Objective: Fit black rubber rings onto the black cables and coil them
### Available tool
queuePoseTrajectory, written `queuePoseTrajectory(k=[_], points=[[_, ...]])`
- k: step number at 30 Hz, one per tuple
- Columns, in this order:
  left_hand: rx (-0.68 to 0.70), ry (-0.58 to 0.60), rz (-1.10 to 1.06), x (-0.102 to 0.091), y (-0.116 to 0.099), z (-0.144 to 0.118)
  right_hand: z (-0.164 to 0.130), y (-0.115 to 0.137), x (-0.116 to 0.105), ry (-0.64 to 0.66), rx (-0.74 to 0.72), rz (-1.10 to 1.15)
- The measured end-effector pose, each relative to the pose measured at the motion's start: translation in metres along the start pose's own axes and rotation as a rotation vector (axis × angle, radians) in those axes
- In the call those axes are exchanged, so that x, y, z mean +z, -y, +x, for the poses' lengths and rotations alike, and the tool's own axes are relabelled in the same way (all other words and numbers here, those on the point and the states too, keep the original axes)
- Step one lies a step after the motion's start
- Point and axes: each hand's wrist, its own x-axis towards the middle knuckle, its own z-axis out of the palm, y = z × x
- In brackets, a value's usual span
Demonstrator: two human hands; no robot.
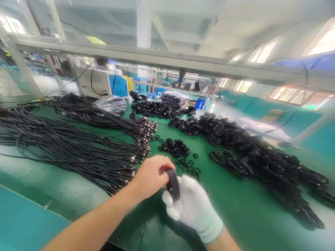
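My bare left hand (150,176) and my white-gloved right hand (192,205) meet near the front of the green table (235,216). Both are closed on one coiled black cable (173,183), a tight bundle of loops standing between them. Just beyond the hands lies a small heap of black rubber rings (175,147), with a few loose rings (190,165) scattered closer. To the left, a wide spread of uncoiled black cables (65,143) ends in plugs pointing toward my hands.
A long pile of coiled, banded cables (261,157) runs along the right side. More coils (154,108) and bagged cables (175,97) sit at the back. A white machine (101,82) stands at the far left, under a grey overhead rail (183,64).
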Motion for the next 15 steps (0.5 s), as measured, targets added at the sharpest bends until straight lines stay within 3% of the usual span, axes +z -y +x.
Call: queuePoseTrajectory(k=[2,5,7,11,13,15], points=[[-0.023,-0.005,0.037,0.001,0.002,0.001,0.003,-0.002,0.002,-0.054,0.013,-0.007],[-0.058,0.031,0.081,-0.004,0.005,0.004,0.006,-0.005,0.002,-0.169,-0.096,-0.063],[-0.033,0.155,-0.017,-0.013,0.008,0.008,0.006,-0.005,0.002,-0.192,-0.09,-0.004],[0.048,0.458,-0.396,-0.027,0.013,0.013,0.004,-0.002,0.004,-0.11,0.09,0.095],[0.003,0.448,-0.398,-0.026,0.013,0.014,0.004,0.0,0.005,-0.143,0.009,-0.071],[-0.048,0.33,-0.272,-0.022,0.011,0.013,0.004,0.002,0.006,-0.242,-0.098,-0.293]])
